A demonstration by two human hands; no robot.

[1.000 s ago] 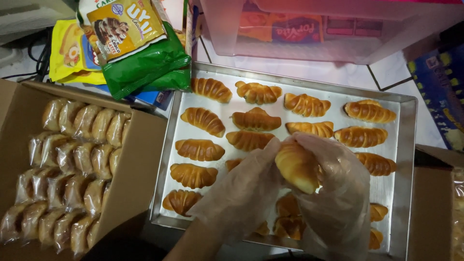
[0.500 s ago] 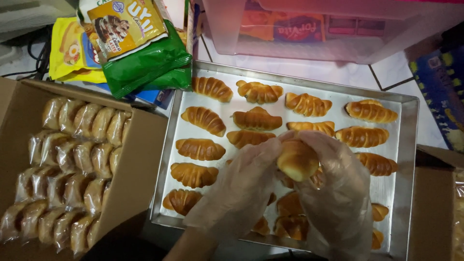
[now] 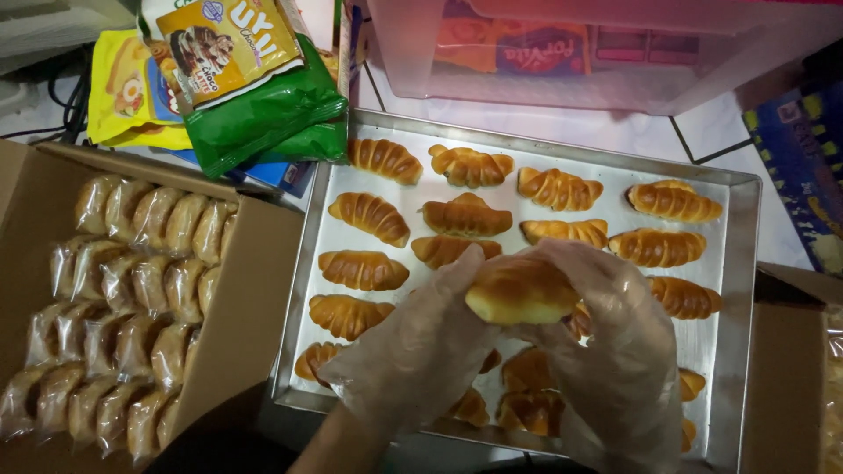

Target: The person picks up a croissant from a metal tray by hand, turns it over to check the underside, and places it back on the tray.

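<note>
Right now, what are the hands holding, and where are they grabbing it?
Both gloved hands, left hand and right hand, hold one golden bread roll above the metal tray, fingers gripping its two ends.

Cardboard box [image 3: 255, 290] of wrapped rolls [image 3: 132, 298] at left — snack packets [image 3: 255, 114] and clear plastic bin [image 3: 571, 61] behind

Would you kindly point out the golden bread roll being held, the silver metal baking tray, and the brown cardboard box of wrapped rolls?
Golden bread roll [image 3: 520, 290], head view, top crust.
Silver metal baking tray [image 3: 742, 290], head view, right rim.
Brown cardboard box [image 3: 250, 290], head view, right wall.
</note>
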